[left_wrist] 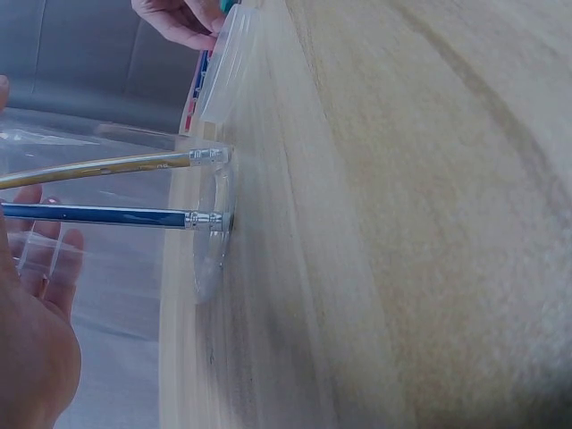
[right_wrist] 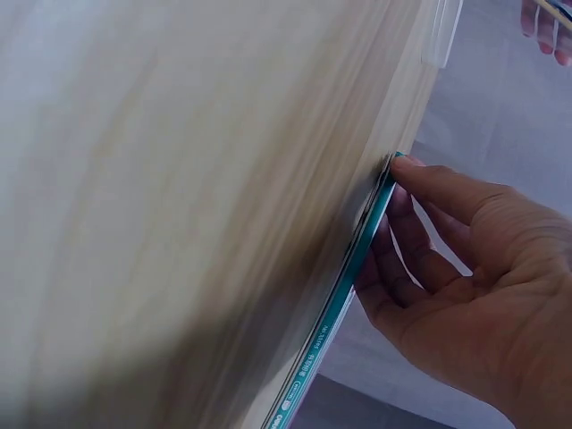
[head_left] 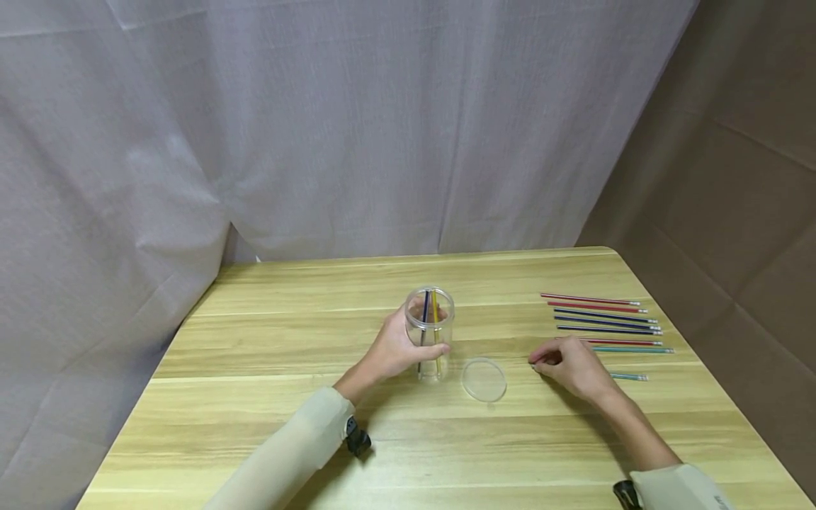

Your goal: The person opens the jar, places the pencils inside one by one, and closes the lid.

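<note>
My left hand (head_left: 397,347) grips a clear plastic jar (head_left: 448,331) that stands upright on the table, thumb along its near side. Inside the jar lean a yellow pencil (left_wrist: 116,167) and a dark blue pencil (left_wrist: 116,214), their eraser ends at the bottom. To the right, my right hand (head_left: 576,370) pinches the tip of a teal pencil (right_wrist: 331,326) between thumb and fingers, low over the tabletop. The hand covers much of this pencil in the head view, where its eraser end (head_left: 631,377) sticks out on the right.
A round clear lid (head_left: 484,380) lies flat between the jar and my right hand. Beyond that hand, several red pencils (head_left: 596,307), dark blue pencils (head_left: 605,329) and another teal pencil (head_left: 631,349) lie in a row. A grey curtain (head_left: 357,142) hangs behind the table.
</note>
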Available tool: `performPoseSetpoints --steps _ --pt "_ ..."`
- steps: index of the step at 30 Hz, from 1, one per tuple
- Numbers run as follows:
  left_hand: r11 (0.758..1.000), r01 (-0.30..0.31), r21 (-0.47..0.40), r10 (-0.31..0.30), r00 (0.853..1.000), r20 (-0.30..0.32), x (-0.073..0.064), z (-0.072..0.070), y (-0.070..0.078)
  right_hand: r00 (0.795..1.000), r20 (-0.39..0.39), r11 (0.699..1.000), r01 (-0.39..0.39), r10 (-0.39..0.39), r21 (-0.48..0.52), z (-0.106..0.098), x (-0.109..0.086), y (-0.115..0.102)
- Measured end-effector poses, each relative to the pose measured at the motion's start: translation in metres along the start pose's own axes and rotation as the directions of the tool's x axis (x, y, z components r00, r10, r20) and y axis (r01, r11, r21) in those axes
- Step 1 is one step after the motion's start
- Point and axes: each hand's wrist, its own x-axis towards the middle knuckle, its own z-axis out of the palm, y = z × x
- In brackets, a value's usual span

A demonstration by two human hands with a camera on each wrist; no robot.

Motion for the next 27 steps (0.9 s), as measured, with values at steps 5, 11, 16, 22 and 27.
performPoseSetpoints --steps 5,11,16,22,27 --pt "1.000 0.008 -0.022 -0.009 1.000 -0.009 0.000 0.001 0.000 1.000 -0.008 1.000 -0.005 0.005 -0.004 0.001 -0.001 -0.005" --pt "0.999 0.017 -0.047 -0.018 1.000 -0.010 0.000 0.001 0.001 0.999 -0.044 1.000 0.001 -0.001 -0.004 0.001 0.000 -0.012" --pt "0.999 0.018 -0.038 -0.018 1.000 -0.011 0.000 0.000 0.001 0.996 -0.084 0.999 0.034 -0.032 0.023 -0.001 0.003 -0.019" --pt "1.000 0.017 -0.016 -0.017 1.000 -0.007 0.000 0.001 0.001 0.986 -0.134 0.992 0.110 -0.102 0.054 -0.004 0.007 -0.026" --pt "1.000 0.021 -0.007 -0.021 1.000 -0.005 0.000 0.001 0.001 0.970 -0.194 0.986 0.157 -0.144 0.056 -0.007 0.008 -0.032"
